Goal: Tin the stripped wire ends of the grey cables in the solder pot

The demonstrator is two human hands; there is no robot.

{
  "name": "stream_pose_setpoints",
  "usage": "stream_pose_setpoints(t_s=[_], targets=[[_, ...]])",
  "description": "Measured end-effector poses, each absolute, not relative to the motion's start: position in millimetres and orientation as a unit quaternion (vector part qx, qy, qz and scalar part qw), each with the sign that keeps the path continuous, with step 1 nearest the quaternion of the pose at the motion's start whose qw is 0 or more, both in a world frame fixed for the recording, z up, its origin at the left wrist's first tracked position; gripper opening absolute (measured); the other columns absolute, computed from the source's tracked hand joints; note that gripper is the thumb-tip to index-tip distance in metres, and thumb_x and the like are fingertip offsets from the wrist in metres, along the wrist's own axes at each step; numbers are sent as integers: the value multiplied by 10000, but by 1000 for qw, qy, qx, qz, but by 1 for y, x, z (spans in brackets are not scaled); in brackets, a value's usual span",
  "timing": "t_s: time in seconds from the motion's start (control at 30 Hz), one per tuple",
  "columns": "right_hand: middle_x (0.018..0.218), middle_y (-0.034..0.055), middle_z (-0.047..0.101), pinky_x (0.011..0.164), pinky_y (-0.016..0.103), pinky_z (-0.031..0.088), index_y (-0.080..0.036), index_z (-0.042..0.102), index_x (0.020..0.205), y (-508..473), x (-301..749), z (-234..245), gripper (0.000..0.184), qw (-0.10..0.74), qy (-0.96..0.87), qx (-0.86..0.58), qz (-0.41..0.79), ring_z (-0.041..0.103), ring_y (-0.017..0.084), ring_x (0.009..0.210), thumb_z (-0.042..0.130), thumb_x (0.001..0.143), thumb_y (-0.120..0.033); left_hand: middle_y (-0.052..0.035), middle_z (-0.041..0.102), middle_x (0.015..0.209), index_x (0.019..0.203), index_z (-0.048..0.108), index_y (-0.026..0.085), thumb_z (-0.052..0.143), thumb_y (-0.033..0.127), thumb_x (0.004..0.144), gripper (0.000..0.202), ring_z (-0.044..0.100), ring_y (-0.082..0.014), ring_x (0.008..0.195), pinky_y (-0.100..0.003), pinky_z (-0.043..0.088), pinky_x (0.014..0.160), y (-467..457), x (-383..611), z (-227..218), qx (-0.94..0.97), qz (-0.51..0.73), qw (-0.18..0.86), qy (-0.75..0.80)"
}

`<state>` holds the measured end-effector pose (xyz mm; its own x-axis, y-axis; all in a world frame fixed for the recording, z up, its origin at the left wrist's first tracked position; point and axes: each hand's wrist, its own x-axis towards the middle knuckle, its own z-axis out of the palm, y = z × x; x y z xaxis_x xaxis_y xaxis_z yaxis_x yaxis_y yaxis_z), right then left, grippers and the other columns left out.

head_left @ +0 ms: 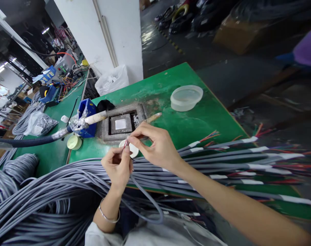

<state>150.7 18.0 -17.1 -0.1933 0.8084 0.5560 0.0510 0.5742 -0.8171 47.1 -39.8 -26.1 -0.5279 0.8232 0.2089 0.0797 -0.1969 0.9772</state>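
The thin wires (126,144) at the end of a grey cable (147,196) are just on the wearer's side of the square pot (120,123), whose bright face lies within a worn, gritty frame. The left hand (118,167) is closed in a pinch around the lower part of these wires; the right hand (155,143) has thumb and forefinger brought together at their tips, the other fingers curled. The wires look light, soft and easily bent or frayed, so a gentle fingertip grip near their ends seems best, while the cable looks springier and better held by its jacket; its loop, hanging nearer the wearer than the pot, may tug a little. A white round dish (133,150) sits just on the near side of the pot, partly behind the hands. The green table (155,85) around the pot is scuffed and stained, with a blue bin (87,119) and a ribbed hose (35,140) to the pot's left, a clear tub (186,99) to its right, and a thick cable bundle (81,171) on its near side. Beyond the pot stand a bagged waste bin (113,82) and a white pillar (127,37); the dark floor (209,68) to its far right holds cardboard boxes (240,36).
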Motion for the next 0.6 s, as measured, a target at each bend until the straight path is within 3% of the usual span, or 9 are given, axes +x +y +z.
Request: stream_pose_setpoints(t_s=[0.27,0.37,0.47,0.6], targets=[[619,10,571,539,250,422,-185,543,651,24,151,-19,190,590,-588,-368,413,522,123,578,538,803,-299,38,553,407,547,549,138,729,400,656,336,372,-41,196,-123,214,208,-38,53,-22,358,709,257,550],[628,15,613,540,253,429,-174,592,666,26,153,-17,204,543,-592,-336,493,544,128,585,584,765,-352,30,566,417,543,554,136,728,414,651,345,371,-41,192,-125,213,205,-38,51,-22,362,706,258,551],[701,32,667,588,268,444,-163,642,721,24,152,-16,159,493,-636,-288,519,580,140,645,594,750,-311,22,576,427,535,551,137,719,432,656,360,371,-42,191,-130,213,204,-38,52,-23,368,696,261,559],[673,34,664,571,264,434,-163,628,694,20,152,-17,150,500,-653,-299,484,577,134,624,551,776,-263,53,504,361,564,595,148,712,412,670,307,404,-59,215,-142,271,227,-38,55,-25,401,668,222,586]])
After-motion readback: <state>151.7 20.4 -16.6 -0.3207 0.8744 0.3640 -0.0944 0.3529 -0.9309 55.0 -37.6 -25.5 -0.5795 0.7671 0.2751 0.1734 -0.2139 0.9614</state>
